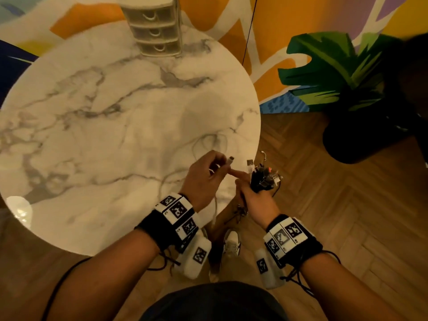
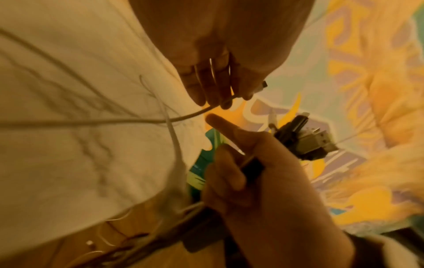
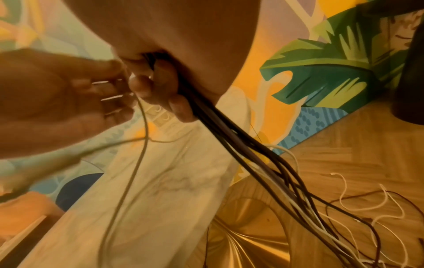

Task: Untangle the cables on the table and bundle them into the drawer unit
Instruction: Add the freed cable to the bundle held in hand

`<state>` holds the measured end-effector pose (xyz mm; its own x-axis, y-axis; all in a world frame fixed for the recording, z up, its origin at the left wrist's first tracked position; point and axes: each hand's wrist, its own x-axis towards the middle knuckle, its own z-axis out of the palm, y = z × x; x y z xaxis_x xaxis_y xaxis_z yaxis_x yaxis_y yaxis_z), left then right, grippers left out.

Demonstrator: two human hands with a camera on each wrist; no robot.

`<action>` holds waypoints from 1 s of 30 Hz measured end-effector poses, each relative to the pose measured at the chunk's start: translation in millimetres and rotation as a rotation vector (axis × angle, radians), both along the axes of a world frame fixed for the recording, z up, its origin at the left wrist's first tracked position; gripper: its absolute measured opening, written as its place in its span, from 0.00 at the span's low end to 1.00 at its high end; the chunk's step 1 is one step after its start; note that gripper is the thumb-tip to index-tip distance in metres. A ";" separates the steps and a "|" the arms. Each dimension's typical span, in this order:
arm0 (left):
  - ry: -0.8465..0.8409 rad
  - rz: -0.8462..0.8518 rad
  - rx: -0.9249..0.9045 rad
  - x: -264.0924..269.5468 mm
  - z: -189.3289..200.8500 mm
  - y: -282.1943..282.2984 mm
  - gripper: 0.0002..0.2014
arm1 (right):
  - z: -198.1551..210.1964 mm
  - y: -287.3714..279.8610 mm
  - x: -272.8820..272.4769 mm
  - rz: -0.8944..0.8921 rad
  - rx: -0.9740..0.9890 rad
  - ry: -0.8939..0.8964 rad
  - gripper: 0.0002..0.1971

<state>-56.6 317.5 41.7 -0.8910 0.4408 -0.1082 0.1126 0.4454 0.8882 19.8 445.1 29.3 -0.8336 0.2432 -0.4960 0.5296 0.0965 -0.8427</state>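
At the table's near right edge my left hand (image 1: pixel 217 167) pinches a thin white cable (image 2: pixel 114 120) just behind its plug (image 1: pixel 230 160); the cable trails back across the marble table (image 1: pixel 104 112). My right hand (image 1: pixel 253 188) grips a bundle of dark and white cables (image 3: pixel 241 145), with the plugs (image 1: pixel 264 176) sticking up above the fist. Its index finger (image 1: pixel 238 173) points at the left hand. The bundle's tails (image 3: pixel 344 199) hang down to the floor. The beige drawer unit (image 1: pixel 155 26) stands at the table's far edge, its drawers closed.
A black-potted plant (image 1: pixel 356 140) stands on the wooden floor to the right. A thin black cord (image 1: pixel 249 31) hangs along the painted wall behind the table. My shoe (image 1: pixel 231 242) shows below the hands, beside the table's gold base (image 3: pixel 247 226).
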 end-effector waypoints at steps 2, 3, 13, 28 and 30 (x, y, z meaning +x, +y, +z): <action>-0.034 0.005 0.076 -0.2 9.8 9.1 0.03 | 9.3 -3.6 -2.9 0.008 0.020 0.025 0.11; -0.026 0.006 0.082 -0.7 13.0 12.5 0.03 | 13.2 -4.5 -5.0 0.015 0.027 0.056 0.11; -0.005 -0.099 0.220 2.7 28.7 21.6 0.10 | 28.5 -4.6 -17.8 -0.079 0.040 0.204 0.21; -0.111 -0.688 -0.596 10.8 -59.3 -41.0 0.15 | 50.1 47.0 -15.1 -0.598 0.010 0.291 0.27; 0.079 -0.571 -0.775 -25.0 -62.9 -51.6 0.18 | 48.1 58.1 -8.1 -0.636 0.002 0.339 0.28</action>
<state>-81.7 265.9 -21.2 -0.5817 0.6413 -0.5004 0.5408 0.7644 0.3510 11.7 503.2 77.4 -0.6384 0.7333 -0.2341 0.1931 -0.1419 -0.9709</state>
